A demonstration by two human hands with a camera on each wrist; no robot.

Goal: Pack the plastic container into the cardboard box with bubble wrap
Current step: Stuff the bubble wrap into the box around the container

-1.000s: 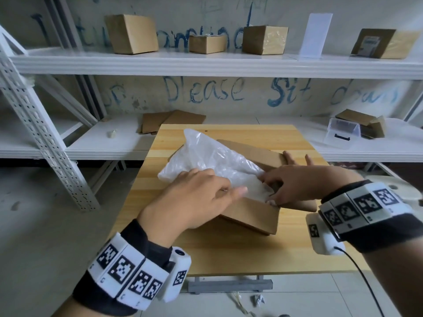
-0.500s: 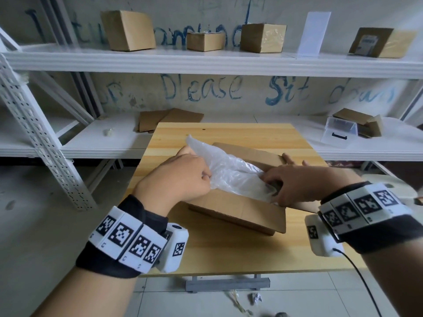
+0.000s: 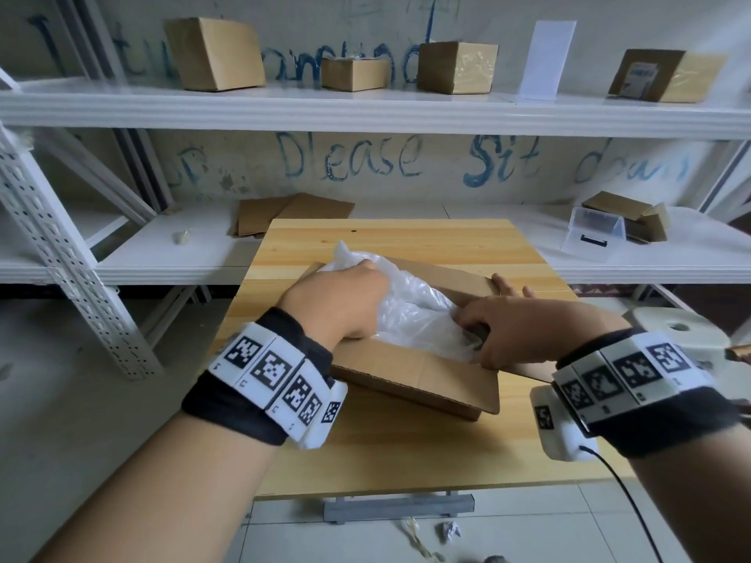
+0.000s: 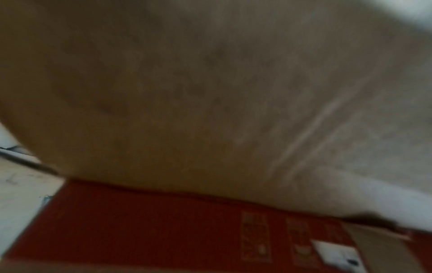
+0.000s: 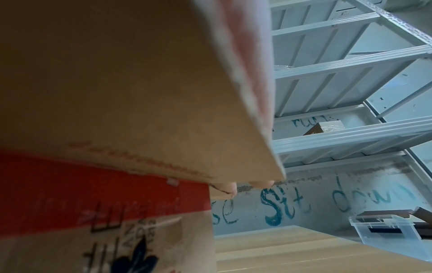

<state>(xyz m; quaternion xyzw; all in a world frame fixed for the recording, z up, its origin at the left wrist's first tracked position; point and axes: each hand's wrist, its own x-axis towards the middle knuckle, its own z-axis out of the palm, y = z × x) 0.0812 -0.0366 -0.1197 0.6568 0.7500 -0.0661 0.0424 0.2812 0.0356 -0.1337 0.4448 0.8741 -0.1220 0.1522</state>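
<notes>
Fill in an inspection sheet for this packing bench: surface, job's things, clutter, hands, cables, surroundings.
Surface: wooden table, bare at the near edge.
Job's things: open cardboard box on the table; bubble wrap bunched in it; plastic container not seen in the box.
Clutter: paper scraps on the floor.
Hands: left hand grips the wrap; right hand presses the wrap down at the box's right flap.
Cables: black cable from the right wrist.
Surroundings: white shelves with boxes.

A brown cardboard box flap [image 5: 131, 88] lies against the right hand, two fingertips [image 5: 261, 183] showing past its far edge. Beyond them, to the right, sits a clear plastic bin [image 5: 385, 230].
</notes>
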